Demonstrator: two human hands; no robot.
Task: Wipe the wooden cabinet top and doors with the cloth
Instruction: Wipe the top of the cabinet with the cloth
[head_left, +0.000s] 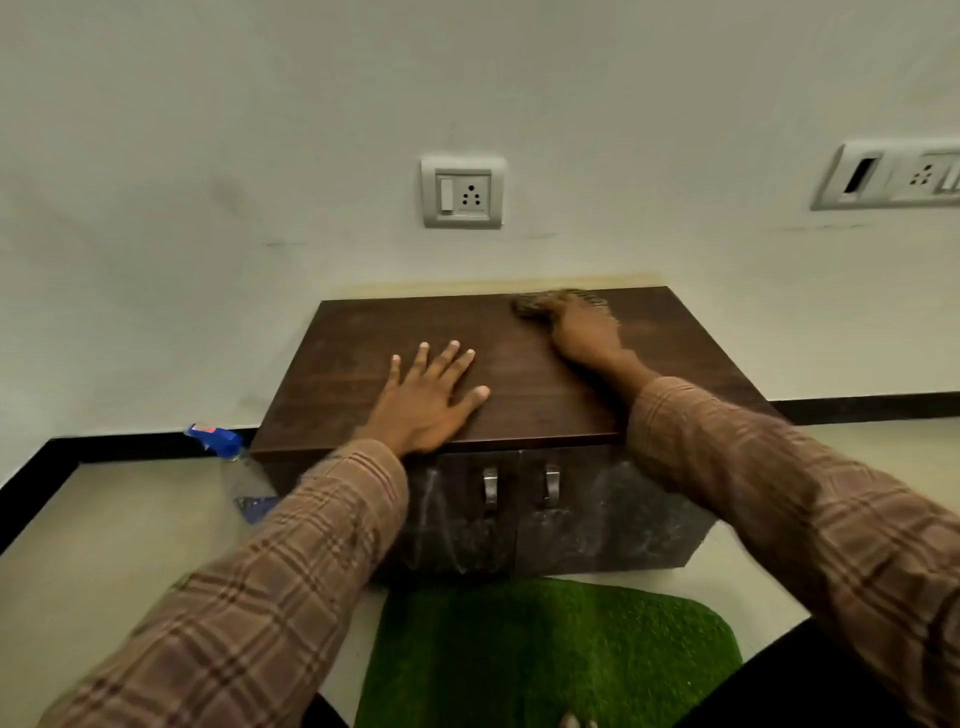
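Observation:
A low dark wooden cabinet stands against the white wall, its flat top facing me. Below the top are two dark doors with metal handles near the middle seam. My left hand lies flat on the front left of the top, fingers spread, holding nothing. My right hand reaches to the back right of the top and presses down on a brownish cloth, which is blurred and mostly hidden under the fingers.
A spray bottle with a blue head stands on the floor at the cabinet's left side. A green grass-like mat lies in front of the doors. Wall sockets sit above the cabinet, with another socket panel at right.

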